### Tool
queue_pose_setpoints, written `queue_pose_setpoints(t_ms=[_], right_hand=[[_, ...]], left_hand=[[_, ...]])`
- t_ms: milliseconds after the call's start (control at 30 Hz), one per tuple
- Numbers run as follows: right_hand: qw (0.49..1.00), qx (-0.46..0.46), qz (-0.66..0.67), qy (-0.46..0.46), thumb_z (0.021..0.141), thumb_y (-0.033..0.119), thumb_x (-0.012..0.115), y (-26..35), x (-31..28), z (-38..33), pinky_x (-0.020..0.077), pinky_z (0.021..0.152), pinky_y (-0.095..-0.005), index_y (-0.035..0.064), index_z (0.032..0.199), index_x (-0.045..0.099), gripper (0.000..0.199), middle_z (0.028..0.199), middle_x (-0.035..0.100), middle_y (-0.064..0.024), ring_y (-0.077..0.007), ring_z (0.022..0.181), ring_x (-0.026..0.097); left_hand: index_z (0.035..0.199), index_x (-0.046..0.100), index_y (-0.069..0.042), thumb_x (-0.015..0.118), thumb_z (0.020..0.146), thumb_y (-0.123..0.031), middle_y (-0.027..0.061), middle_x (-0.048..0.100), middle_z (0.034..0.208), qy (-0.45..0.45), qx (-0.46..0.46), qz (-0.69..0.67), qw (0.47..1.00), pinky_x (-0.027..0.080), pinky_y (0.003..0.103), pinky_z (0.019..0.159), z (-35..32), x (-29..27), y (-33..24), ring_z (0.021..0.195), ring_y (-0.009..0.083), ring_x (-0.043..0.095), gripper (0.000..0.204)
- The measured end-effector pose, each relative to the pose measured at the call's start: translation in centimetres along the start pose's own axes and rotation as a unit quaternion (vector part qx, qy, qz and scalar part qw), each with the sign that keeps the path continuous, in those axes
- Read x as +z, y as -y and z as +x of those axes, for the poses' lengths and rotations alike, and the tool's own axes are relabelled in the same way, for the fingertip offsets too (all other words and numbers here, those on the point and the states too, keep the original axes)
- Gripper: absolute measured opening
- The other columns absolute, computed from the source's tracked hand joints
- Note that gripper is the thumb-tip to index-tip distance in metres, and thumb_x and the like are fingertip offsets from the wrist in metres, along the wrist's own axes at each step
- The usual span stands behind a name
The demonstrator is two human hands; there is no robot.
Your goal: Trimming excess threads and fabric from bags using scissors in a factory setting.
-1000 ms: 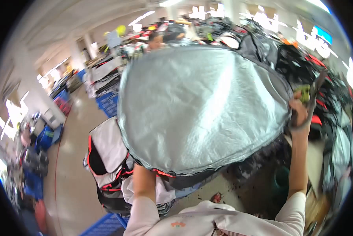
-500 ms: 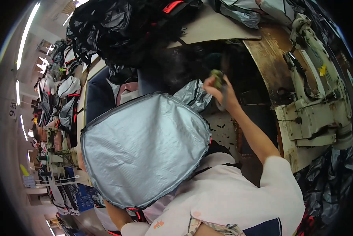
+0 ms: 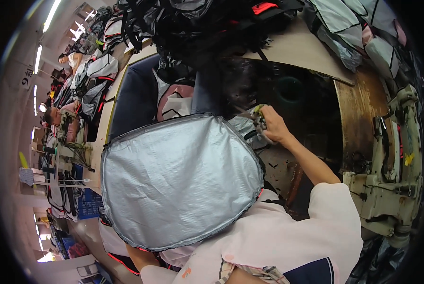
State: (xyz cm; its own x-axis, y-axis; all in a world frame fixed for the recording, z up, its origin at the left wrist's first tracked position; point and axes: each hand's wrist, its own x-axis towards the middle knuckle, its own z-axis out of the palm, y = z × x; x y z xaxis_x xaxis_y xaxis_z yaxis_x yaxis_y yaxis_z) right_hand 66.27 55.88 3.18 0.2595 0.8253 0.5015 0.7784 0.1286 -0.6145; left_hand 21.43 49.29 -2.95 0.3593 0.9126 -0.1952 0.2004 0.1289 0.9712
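Observation:
A large rounded silver foil-like bag piece [image 3: 181, 182] with a dark bound edge spreads in front of my body. My left forearm [image 3: 142, 259] runs under its lower edge, and the left hand itself is hidden behind the piece. Beyond its upper right edge, my right hand [image 3: 274, 127] is closed round a pair of scissors [image 3: 258, 118] with greenish-yellow on the handle. Their thin blades point left, toward the piece's top edge. Another crumpled silver material [image 3: 242, 125] lies just beneath that hand.
Dark blue padded sides [image 3: 135, 97] hold pink and white pieces [image 3: 176, 102] beyond the silver one. A heap of black material [image 3: 188, 28] covers the far table. A sewing machine [image 3: 387, 189] stands at right, beside a worn wooden board [image 3: 361, 113]. Other people [image 3: 72, 59] are at far left.
My right hand, with the scissors, has come lower and closer to the silver piece's edge, and the blades now point left. The view has shifted, moving the surroundings in the picture.

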Motion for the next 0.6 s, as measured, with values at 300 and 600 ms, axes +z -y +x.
queue_pose_setpoints(t_ms=[300,600], right_hand=[[0.994,-0.020,-0.046,0.099,0.069,0.022,0.065,-0.4,3.7,2.2,0.0456,0.071,-0.0428,0.0057,0.101,0.050,0.039,0.090,0.056,-0.0137,-0.0328,0.091,0.054],[0.991,-0.002,0.011,0.134,0.079,0.041,0.059,-1.0,4.7,2.3,0.0442,0.061,-0.0471,0.0037,0.086,0.051,0.039,0.073,0.060,-0.0182,-0.0392,0.072,0.058]], left_hand=[[0.090,0.056,0.000,0.066,0.081,-0.017,0.0063,0.058,0.079,0.003,0.018,0.007,1.000,0.044,0.029,0.068,4.5,0.1,-2.9,0.074,0.0164,0.054,0.021],[0.088,0.056,0.000,0.065,0.081,-0.016,0.0047,0.058,0.077,0.014,0.037,0.016,0.999,0.043,0.028,0.066,9.9,0.2,-6.1,0.072,0.0145,0.052,0.019]])
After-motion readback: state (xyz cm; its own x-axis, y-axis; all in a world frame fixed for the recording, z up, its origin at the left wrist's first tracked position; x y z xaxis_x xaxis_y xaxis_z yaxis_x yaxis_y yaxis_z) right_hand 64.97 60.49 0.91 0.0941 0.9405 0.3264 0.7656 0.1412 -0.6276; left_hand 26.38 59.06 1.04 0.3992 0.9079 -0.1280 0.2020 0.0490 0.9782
